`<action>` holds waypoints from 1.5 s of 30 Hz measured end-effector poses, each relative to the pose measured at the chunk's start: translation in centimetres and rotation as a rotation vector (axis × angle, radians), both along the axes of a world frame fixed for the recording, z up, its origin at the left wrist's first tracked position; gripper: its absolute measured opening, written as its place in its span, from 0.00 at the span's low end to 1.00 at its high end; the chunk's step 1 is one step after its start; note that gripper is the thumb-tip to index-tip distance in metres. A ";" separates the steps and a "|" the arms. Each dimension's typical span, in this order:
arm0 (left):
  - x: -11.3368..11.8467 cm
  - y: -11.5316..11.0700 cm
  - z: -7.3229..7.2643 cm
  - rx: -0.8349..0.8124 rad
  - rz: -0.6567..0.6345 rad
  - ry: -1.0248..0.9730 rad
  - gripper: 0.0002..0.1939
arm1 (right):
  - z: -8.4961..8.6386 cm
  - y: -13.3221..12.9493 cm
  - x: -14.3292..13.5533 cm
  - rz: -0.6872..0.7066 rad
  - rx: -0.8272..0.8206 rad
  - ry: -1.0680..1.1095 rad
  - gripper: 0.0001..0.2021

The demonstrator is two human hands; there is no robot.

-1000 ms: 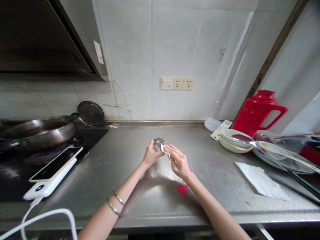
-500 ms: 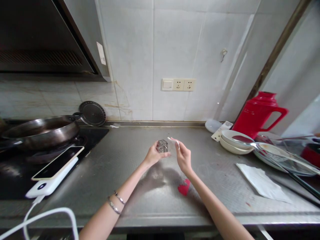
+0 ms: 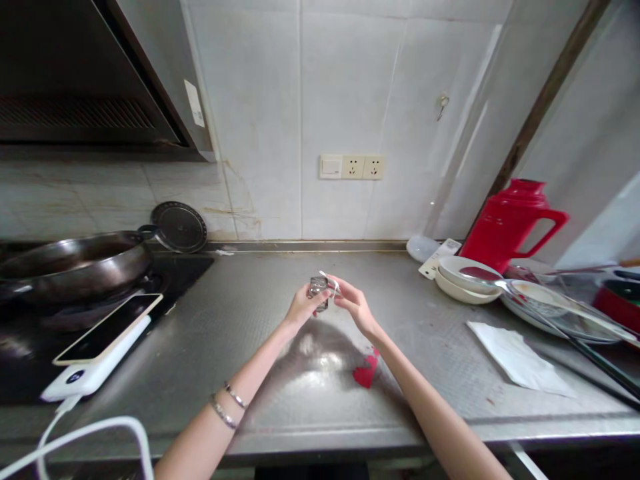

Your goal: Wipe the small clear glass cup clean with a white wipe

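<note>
My left hand [image 3: 299,308] is closed around a small, clear, dark-patterned block [image 3: 318,288], held up over the steel counter. It looks like glass or clear plastic, though its exact kind cannot be made out. Close against its right side, my right hand [image 3: 358,308] pinches a thin white strip [image 3: 336,287], whose end reaches over the block's upper right edge. Fingers partly cover both things. Below the hands, a red jagged-edged patch [image 3: 365,373] shows on the counter beside my right forearm.
At left, a pan [image 3: 90,267] sits on the black cooktop, with a phone [image 3: 110,328] on a white power bank [image 3: 95,367] and its cable. At right are a red thermos [image 3: 510,223], stacked bowls [image 3: 467,290], plates, utensils and a white tissue [image 3: 517,357].
My right hand has moved left, bringing the white strip up to the block. The block has turned in my left hand, and the whole view has shifted slightly.
</note>
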State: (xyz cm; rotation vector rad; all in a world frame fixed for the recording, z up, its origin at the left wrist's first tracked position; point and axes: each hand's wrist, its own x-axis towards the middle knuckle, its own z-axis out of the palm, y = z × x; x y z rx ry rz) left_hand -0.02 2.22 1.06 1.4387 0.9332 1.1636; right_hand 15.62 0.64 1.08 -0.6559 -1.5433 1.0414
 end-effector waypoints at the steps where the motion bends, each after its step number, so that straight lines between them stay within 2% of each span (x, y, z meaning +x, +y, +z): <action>1: 0.0 0.0 0.0 -0.009 0.000 -0.011 0.31 | 0.0 -0.2 -0.1 0.019 0.031 -0.016 0.26; 3: 0.1 -0.1 0.1 -0.029 0.010 -0.032 0.31 | -0.2 -0.5 -0.5 0.017 0.079 -0.073 0.31; 7: 0.1 0.0 0.2 -0.038 0.053 -0.059 0.30 | -0.8 -0.5 -1.5 -0.076 0.164 -0.201 0.39; 13: 0.1 0.3 -0.3 -0.066 0.000 -0.055 0.29 | -2.1 0.3 -2.2 -0.162 0.263 -0.219 0.40; 15: -0.5 0.7 -0.5 -0.054 -0.077 -0.025 0.31 | -2.1 0.3 -2.1 -0.180 0.252 -0.206 0.39; 18: -1.8 1.6 -0.6 -0.039 -0.301 0.026 0.38 | -2.0 0.2 -1.9 -0.210 0.193 -0.158 0.38; 19: -2.3 1.9 -0.6 -0.037 -0.341 0.034 0.42 | -1.9 0.2 -1.9 -0.216 0.156 -0.130 0.38; 20: -2.7 2.2 -0.6 -0.015 -0.330 0.040 0.46 | -1.8 0.2 -1.9 -0.218 0.112 -0.101 0.38; 23: -3.4 2.5 -0.7 0.145 -0.168 0.113 0.64 | -1.4 0.1 -1.9 -0.215 -0.027 -0.027 0.37; 26: -3.0 2.3 -1.1 0.280 -0.133 0.238 0.69 | -0.7 -0.2 -2.1 -0.171 -0.111 0.030 0.35; 29: -2.3 1.9 -1.6 0.338 -0.127 0.274 0.64 | -0.2 -0.6 -2.4 -0.142 -0.127 0.043 0.31; 33: -1.6 1.6 -1.8 0.392 -0.074 0.251 0.49 | -0.1 -0.9 -2.6 -0.161 -0.117 0.021 0.31; 35: -1.4 1.4 -1.5 0.393 -0.073 0.228 0.44 | 0.0 -0.9 -2.5 -0.152 -0.107 0.027 0.28; 39: -1.2 0.8 -0.9 0.319 -0.107 0.150 0.43 | 0.4 -0.8 -2.0 -0.180 -0.154 0.065 0.19; 43: -0.9 0.2 -0.6 0.328 -0.124 0.144 0.42 | 0.1 0.0 -1.5 -0.278 -0.255 0.064 0.22; 45: -0.7 -0.1 -0.6 0.307 -0.149 0.145 0.42 | -0.2 0.5 -1.1 -0.321 -0.254 0.024 0.23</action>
